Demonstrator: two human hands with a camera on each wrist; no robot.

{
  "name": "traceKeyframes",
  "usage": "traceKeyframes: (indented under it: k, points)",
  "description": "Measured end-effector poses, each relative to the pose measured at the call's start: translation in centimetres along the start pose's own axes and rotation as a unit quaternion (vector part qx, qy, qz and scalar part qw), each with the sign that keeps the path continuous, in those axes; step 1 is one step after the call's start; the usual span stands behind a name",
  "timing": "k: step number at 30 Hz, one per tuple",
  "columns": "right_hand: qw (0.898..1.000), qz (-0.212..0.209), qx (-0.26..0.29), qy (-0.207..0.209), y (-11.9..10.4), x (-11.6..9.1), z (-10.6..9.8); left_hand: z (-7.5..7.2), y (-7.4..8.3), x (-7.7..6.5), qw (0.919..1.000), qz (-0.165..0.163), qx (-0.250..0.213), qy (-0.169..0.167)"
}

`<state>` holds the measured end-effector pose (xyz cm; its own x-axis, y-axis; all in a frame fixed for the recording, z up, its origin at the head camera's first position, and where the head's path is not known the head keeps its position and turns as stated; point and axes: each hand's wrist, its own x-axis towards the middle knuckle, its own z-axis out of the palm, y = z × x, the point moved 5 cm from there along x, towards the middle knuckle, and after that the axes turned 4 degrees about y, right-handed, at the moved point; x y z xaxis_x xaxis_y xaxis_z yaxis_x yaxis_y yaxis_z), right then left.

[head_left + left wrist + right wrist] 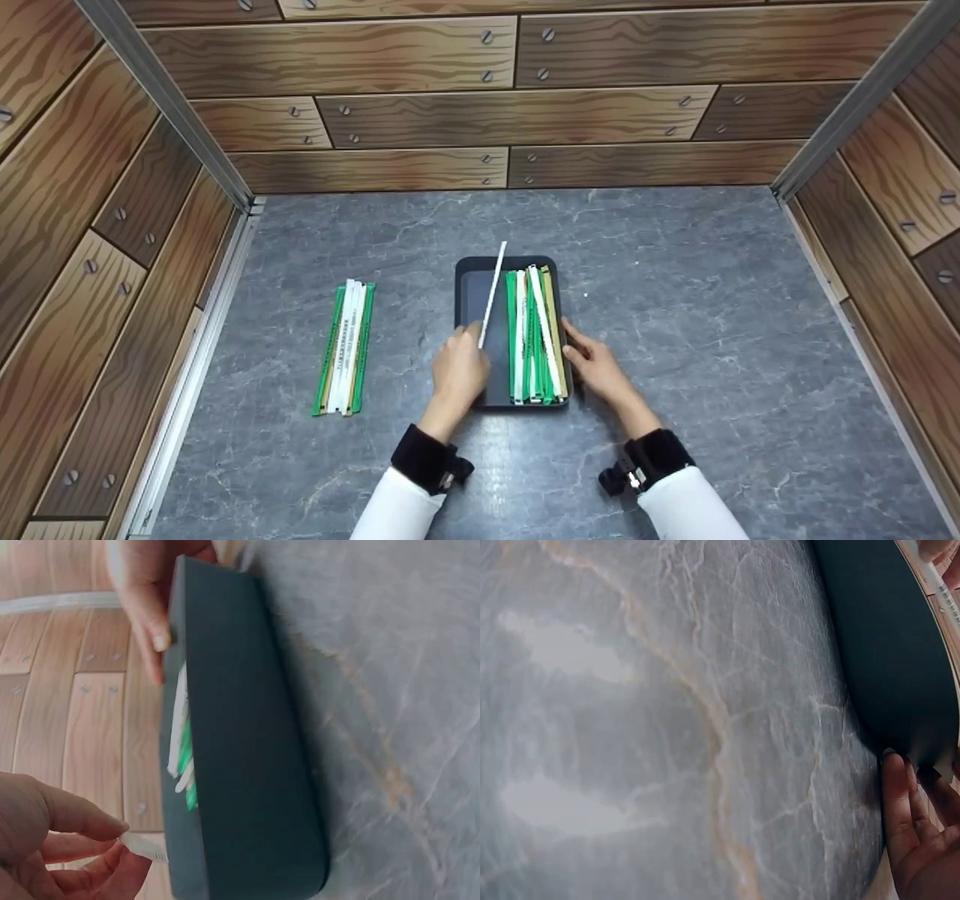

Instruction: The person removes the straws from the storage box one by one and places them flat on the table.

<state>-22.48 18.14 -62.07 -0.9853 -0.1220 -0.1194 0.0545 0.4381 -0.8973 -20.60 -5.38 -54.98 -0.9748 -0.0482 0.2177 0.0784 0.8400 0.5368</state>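
My left hand (460, 369) pinches a slim white wrapped straw (493, 294) near its lower end. The straw slants up over the left half of a dark shallow tray (472, 264). In the left wrist view, thumb and fingertips grip the printed white straw (144, 847) beside the tray's front wall (240, 727). Green, white and gold wrapped straws (534, 337) lie lengthwise in the tray's right half. My right hand (600, 367) touches the tray's right side with fairly straight fingers. In the right wrist view, fingertips (897, 772) rest against the tray's outer wall (889, 645).
A second bundle of green, white and gold wrapped straws (346, 349) lies on the grey marbled table (675, 270), left of the tray. Wood-patterned panels (420, 116) enclose the back and sides, with metal rails (187, 375) along the edges.
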Motion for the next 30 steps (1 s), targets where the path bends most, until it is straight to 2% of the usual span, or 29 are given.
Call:
traceKeyframes:
  k: [7, 15, 21, 27, 30]
  points:
    - [1.000, -0.003, 0.007, 0.002, 0.0, 0.0, 0.0, -2.7, -2.7, 0.0, 0.9971, -0.056, -0.035, 0.037]
    - [1.000, -0.016, 0.005, 0.010, 0.0, 0.1, 0.0, -5.8, -8.1, -0.5, 0.9895, -0.119, -0.040, 0.072]
    - [1.000, -0.025, 0.001, 0.005, -0.1, 0.2, 0.0, -7.7, -12.8, -1.0, 0.9806, -0.178, -0.025, 0.077]
    - [1.000, -0.016, -0.006, 0.001, -0.1, 0.2, -0.1, -9.0, -17.0, -1.6, 0.9658, -0.252, -0.002, 0.060]
    - [1.000, -0.017, -0.011, 0.002, -0.1, 0.1, -0.1, -9.5, -18.7, -2.0, 0.9607, -0.271, -0.003, 0.059]
